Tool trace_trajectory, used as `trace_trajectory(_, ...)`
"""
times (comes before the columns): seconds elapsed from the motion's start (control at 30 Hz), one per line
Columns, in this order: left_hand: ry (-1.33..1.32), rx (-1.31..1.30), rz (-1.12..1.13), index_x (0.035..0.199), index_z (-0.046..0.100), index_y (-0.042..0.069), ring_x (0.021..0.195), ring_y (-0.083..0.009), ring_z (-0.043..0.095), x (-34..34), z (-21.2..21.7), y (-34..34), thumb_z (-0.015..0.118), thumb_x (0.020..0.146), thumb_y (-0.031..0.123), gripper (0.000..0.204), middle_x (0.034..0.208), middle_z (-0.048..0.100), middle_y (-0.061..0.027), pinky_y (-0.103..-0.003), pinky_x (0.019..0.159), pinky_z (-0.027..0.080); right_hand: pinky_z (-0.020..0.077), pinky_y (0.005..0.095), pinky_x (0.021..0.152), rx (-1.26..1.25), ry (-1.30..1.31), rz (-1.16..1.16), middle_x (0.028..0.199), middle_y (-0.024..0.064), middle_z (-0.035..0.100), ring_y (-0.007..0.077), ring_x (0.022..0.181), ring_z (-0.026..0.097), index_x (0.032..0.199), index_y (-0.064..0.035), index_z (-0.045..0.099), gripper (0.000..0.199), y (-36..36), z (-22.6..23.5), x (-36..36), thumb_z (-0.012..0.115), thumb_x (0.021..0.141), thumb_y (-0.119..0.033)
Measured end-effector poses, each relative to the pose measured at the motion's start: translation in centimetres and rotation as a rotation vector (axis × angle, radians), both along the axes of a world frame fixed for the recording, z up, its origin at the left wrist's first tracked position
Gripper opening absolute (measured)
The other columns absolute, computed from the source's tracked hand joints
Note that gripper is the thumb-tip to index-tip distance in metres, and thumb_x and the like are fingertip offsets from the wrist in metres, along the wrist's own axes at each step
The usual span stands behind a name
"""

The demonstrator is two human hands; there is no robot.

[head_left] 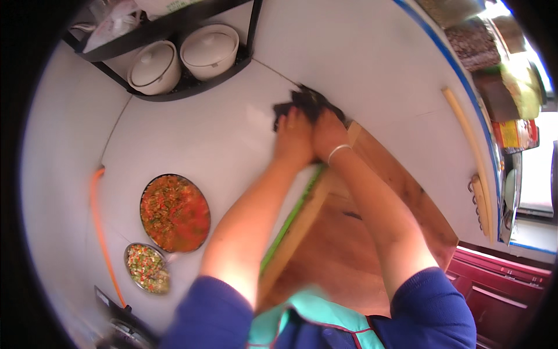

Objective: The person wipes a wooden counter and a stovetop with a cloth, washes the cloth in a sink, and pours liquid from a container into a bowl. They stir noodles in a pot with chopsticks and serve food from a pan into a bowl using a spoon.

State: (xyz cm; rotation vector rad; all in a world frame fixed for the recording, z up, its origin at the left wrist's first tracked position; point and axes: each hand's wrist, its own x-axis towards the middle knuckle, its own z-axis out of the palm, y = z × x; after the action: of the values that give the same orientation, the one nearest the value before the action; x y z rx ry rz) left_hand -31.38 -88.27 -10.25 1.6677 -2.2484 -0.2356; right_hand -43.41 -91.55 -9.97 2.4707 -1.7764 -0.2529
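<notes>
Left hand (295,136) and right hand (331,135) met on a crumpled black bundle (313,100); the left fingers reached out, slightly parted, while the right looked more curled; blur hid whether either gripped or only pressed; the bundle lay on the white tabletop (226,136), just past the wooden panel's (340,250) far end; it was probably light, limp and not fragile, best gathered by its bunched middle, since loose edges might trail; farther off, lidded white pots (210,52) stood on a black shelf (174,96).
</notes>
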Motion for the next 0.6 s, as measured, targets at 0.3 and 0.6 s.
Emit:
trace_trajectory(0.3, 0.0, 0.129, -0.085, 0.107, 0.058, -0.001, 0.128, -0.0302, 0.033, 7.8, 3.6, 14.4, 0.048, 0.077, 0.002, 0.032, 0.133, 0.041, -0.016, -0.042, 0.103, 0.031, 0.0481, 0.0447, 0.079, 0.367, 0.262, 0.037, 0.113, 0.0287, 0.052, 0.0396, 0.103, 0.054, 0.109, 0.0035, 0.06, 0.035, 14.1, 3.7, 9.1, 0.045, 0.086, -0.019)
trace_trajectory(0.6, 0.501, 0.431, 0.376, 0.095, 0.06, -0.002, 0.101, -0.0313, 0.056, 15.9, 8.2, 35.4, 0.051, 0.076, 0.004, 0.022, 0.101, 0.059, -0.0187, -0.036, 0.085, 0.045, 0.0506, 0.0402, 0.07, 0.62, -0.368, 0.395, 0.087, 0.0158, 0.059, 0.0323, 0.082, 0.061, 0.086, -0.0017, 0.061, 0.018, 31.5, 5.1, 15.3, 0.055, 0.073, -0.013)
